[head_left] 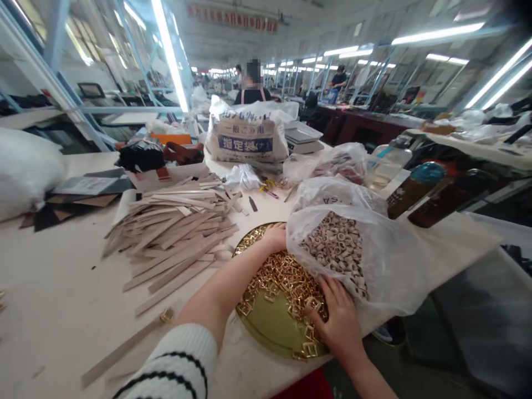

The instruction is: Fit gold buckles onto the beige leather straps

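A round gold-green tray (266, 324) near the table's front edge holds many small gold metal buckles (291, 277). My left hand (274, 237) reaches across to the tray's far rim, beside a clear plastic bag (390, 255). The bag's edge hides most of its fingers. My right hand (341, 318) rests at the tray's right rim, fingers stretched toward the bag and thumb apart, with buckles beside the thumb. Inside the open bag lie many small beige loops (336, 244). A beige strip (124, 349) with a gold buckle (167, 315) on its end lies left of my forearm.
A pile of beige strips (178, 221) covers the table's left middle. Behind stand a printed white sack (245, 136) and yellow-handled snips (269, 185). Dark bottles (451, 197) lean at the right, near the table edge. A person (252, 94) sits beyond the sack.
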Demonstrator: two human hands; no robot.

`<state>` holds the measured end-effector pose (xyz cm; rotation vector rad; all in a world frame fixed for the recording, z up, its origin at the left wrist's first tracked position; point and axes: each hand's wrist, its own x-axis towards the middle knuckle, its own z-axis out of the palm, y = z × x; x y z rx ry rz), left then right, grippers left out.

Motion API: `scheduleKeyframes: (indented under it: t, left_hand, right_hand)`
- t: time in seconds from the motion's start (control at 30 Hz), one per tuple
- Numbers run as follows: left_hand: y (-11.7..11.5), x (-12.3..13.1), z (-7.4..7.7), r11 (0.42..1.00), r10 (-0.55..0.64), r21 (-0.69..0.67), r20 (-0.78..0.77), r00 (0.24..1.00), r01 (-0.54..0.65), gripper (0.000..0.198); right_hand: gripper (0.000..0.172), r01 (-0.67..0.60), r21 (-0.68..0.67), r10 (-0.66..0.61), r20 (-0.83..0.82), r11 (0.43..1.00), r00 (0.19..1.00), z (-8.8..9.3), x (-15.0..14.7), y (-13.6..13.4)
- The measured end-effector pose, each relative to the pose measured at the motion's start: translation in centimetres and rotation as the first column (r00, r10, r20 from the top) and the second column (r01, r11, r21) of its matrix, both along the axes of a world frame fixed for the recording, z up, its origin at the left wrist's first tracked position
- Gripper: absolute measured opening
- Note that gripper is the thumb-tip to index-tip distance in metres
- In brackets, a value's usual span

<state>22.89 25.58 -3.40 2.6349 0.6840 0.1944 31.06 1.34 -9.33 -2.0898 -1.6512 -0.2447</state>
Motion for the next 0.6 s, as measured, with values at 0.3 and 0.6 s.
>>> scheduleKeyframes:
  t: [0.3,0.6]
  left_hand:
    - [-3.8,-3.7,-1.3,0.985,-0.174,-0.023,-0.028,0.984,0.174,0.045]
    - [-10.4,-6.7,-0.4,0.966,-0.200,0.161,-0.037,0.979,0.203,0.042]
  right_hand:
    - [0.091,-0.051,-0.111,0.047,-0.042,0.993,0.998,0.9,-4.4,-1.0]
    - [0.089,-0.006,-0.023,0.006,0.014,1.000,1.000,0.6,-6.1,-0.8]
